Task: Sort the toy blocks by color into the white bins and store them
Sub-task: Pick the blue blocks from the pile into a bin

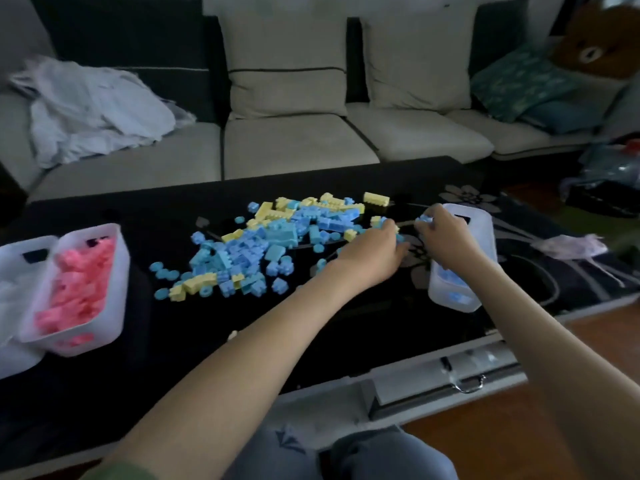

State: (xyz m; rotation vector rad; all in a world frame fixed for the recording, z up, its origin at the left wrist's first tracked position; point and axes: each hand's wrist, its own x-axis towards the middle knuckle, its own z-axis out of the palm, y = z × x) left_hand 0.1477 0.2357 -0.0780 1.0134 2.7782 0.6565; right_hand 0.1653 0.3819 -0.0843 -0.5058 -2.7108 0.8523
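Observation:
A loose pile of blue and yellow toy blocks (263, 244) lies in the middle of the black table (194, 341). My left hand (372, 252) reaches into the pile's right edge and curls round blue blocks. My right hand (446, 233) holds a few blue blocks over the white bin (485, 233) at the right, which has blue blocks (453, 287) in it. At the left stands a white bin of pink blocks (78, 289), with another white bin (20, 271) beside it.
A grey sofa (298, 147) with cushions and a white cloth (93, 109) runs behind the table. A crumpled plastic bag (571, 245) lies at the table's right end. Table drawers with a metal handle (467, 384) face me, above my knees.

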